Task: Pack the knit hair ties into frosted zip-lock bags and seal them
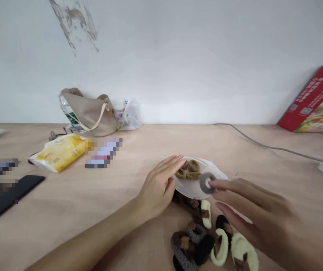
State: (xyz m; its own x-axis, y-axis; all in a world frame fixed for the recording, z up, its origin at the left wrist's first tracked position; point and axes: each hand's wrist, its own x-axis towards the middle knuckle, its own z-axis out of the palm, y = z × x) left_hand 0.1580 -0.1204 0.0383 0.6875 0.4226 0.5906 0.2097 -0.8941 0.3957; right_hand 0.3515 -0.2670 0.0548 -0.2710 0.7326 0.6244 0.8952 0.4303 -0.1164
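Note:
My left hand (159,184) lies with outstretched fingers over the left edge of a thin white tray or plastic sheet (191,192); I cannot tell which it is. Several fuzzy olive-brown hair ties (194,165) rest on it beside my fingertips. At its right side, my right hand (251,207), blurred by motion, holds a grey fuzzy hair tie (206,183) at the fingertips. Below lies a loose pile of hair ties: cream ones (220,248), black ones (204,250), mottled grey ones (182,256) and dark brown ones (193,210), some with small brown tags.
Toward the left are a yellow tissue pack (65,150), a phone (105,152) and a long black object (14,199). A beige bag (90,113) and a clear plastic bag (131,114) stand by the wall. A grey cable (263,144) and red box (313,99) are at right.

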